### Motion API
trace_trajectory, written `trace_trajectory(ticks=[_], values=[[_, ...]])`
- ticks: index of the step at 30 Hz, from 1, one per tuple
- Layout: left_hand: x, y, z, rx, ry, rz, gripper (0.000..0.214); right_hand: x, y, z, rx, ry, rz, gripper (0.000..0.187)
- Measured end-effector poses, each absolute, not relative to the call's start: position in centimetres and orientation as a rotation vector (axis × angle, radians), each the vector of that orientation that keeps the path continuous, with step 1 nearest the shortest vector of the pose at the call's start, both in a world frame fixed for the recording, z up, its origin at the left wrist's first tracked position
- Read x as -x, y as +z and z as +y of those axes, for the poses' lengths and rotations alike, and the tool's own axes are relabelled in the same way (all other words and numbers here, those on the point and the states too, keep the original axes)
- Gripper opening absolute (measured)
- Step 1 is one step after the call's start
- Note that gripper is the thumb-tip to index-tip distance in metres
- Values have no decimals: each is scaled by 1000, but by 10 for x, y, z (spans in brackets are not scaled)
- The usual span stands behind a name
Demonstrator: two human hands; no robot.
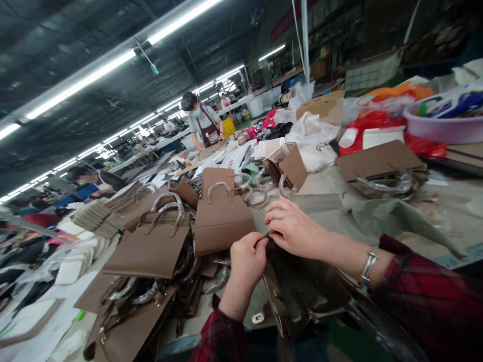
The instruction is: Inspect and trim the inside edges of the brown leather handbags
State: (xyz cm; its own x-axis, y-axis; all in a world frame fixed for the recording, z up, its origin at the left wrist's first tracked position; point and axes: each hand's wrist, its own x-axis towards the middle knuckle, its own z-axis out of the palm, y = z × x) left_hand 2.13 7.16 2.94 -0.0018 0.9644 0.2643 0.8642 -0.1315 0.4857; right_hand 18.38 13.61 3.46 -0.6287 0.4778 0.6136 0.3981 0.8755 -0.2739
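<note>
My left hand [247, 261] is closed, thumb against the curled fingers, pinching a thin dark brown edge. My right hand [294, 229] closes on the same edge from the other side, close to my left fingertips. The edge appears to belong to the brown handbag [302, 284] below my hands, whose dark inside faces me. A metal clasp [258, 318] shows at its lower left. Just beyond my left hand lies a finished-looking brown handbag [224, 226] with a plastic-wrapped handle.
More brown handbags [151, 249] are piled on the left, by stacked pale pieces [77, 259]. A brown bag [381, 163] and a purple basin [441, 123] stand at right. White plastic bags [313, 141] lie further back. A co-worker [206, 123] stands across the table.
</note>
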Motion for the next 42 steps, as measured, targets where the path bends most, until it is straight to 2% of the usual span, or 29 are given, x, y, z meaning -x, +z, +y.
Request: trace_trajectory(ticks=[7, 12, 14, 17, 22, 33, 42], values=[[-24, 31, 73, -2105, 791, 1973, 19, -200, 36, 143, 712, 180, -2327, 10], [-23, 31, 74, -2126, 764, 1967, 16, -208, 32, 149, 763, 428, -2399, 36], [-23, 32, 75, -2129, 749, 1974, 14, -208, 29, 151, 776, 495, -2412, 40], [-23, 32, 77, -2105, 779, 1925, 11, -207, 25, 156, 769, 491, -2438, 32], [-17, 31, 82, -2187, 961, 1641, 22, -207, 27, 158, 722, 460, -2480, 21], [-13, 29, 95, -2442, 931, 1564, 13, -202, 39, 151, 905, 278, -2524, 19], [-18, 32, 101, -2441, 926, 1562, 6, -199, 34, 150, 950, 396, -2464, 15]])
